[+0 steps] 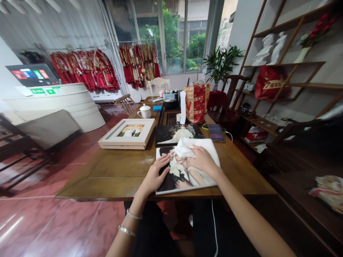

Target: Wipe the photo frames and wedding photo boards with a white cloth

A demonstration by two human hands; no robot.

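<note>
A large photo piece [184,182] with a couple's portrait and a white edge lies flat near the table's front edge; whether it is an album or a panel I cannot tell. My left hand [158,174] rests on its left side, fingers stretched out and holding nothing. Over the upper right of the portrait, my right hand [202,160] presses a bunched white cloth [184,145] against the surface, its fingers partly hidden in the folds. Just behind lies a second, dark photo piece [167,134] showing a white dress.
Left on the wooden table [112,175] are stacked white picture frames [107,141] and a lidded white cup [145,111]. Farther back stand a red-and-tan paper bag [197,105] and a black pot [170,103]. A tablet-like device [216,132] with a white cable lies right.
</note>
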